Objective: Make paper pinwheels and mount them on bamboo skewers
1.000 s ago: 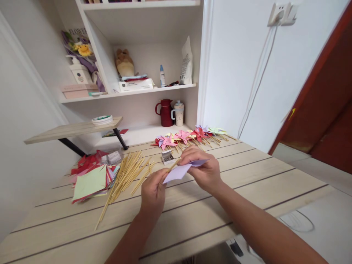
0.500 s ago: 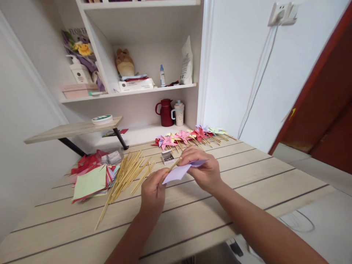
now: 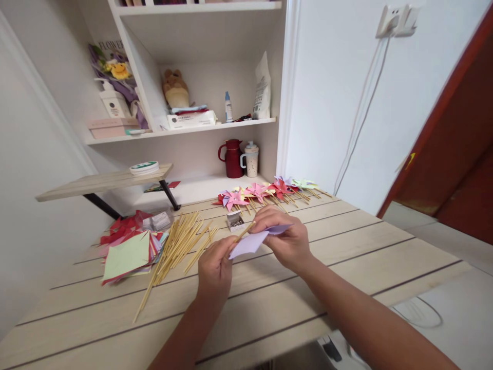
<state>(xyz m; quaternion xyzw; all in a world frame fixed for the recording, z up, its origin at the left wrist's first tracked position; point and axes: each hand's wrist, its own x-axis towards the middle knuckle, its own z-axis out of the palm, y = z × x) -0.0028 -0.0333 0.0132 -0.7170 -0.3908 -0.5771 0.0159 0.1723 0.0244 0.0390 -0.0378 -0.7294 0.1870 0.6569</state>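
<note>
My left hand (image 3: 215, 262) is closed around a thin wooden stick (image 3: 245, 232), whose end pokes out toward my right hand. My right hand (image 3: 287, 236) pinches a lilac paper pinwheel (image 3: 248, 245), its blades partly hidden by the fingers. The stick's tip lies close to the paper's upper edge; whether they are joined cannot be made out. Just beyond the hands sits a small open box of pins (image 3: 235, 222). Left of my left hand lies a loose pile of wooden sticks (image 3: 179, 246), beside a stack of coloured paper squares (image 3: 127, 256).
Finished pinwheels (image 3: 258, 192) lie in a row along the table's back edge. A small raised shelf (image 3: 103, 183) stands at the left. A red jug (image 3: 232, 158) and a speckled cup (image 3: 251, 159) stand in the cabinet. The slatted table (image 3: 365, 252) ends at the right.
Both hands keep nearly the same pose on the stick and the lilac paper. The whole view has shifted very slightly; nothing was let go or picked up.
</note>
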